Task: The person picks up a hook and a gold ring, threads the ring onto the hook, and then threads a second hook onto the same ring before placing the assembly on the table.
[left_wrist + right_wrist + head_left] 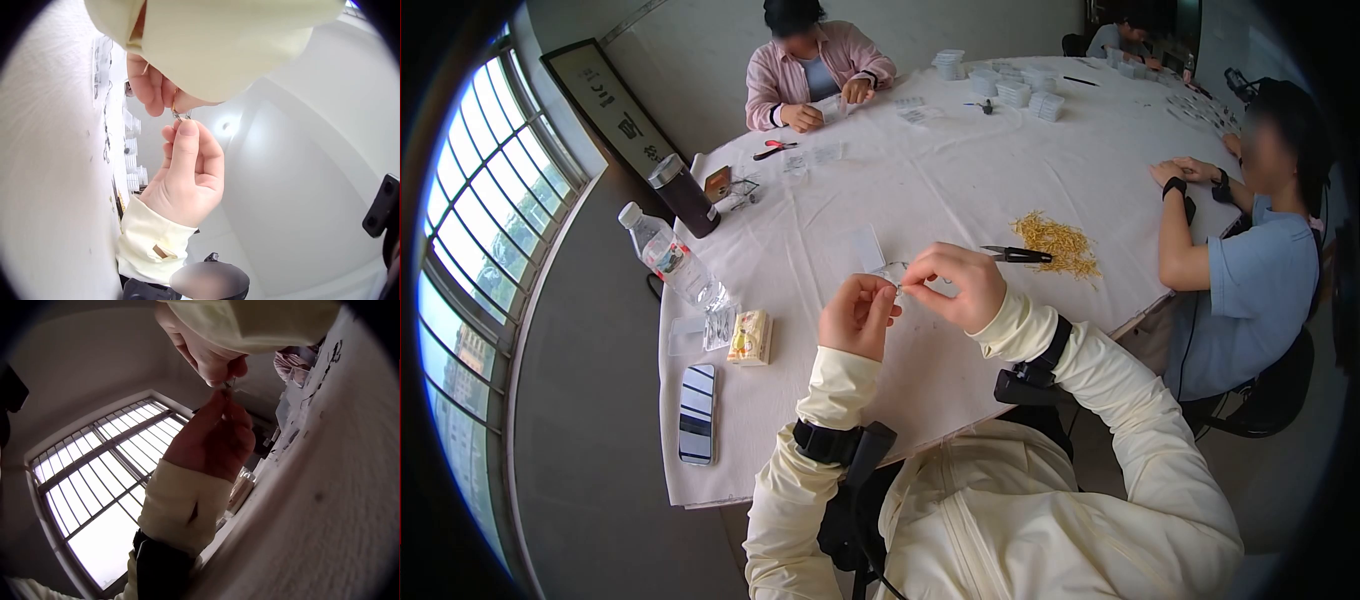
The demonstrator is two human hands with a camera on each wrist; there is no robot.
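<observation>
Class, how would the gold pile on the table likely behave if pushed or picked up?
The gold pile would probably spread when pushed, since its thin pieces lie loosely heaped. Each piece is likely light, being so slender. Some may come up tangled, as they cross one another.

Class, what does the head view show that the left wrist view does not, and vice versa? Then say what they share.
Only the head view: a flat rectangular phone with a reflective screen, a clear plastic bottle with a white cap and a dark cylindrical flask.

Only the left wrist view: a glowing round ceiling light.

Both: the left hand and right hand, in cream fabric sleeves, holding a tiny silvery metal piece above a white cloth-covered table.
</observation>
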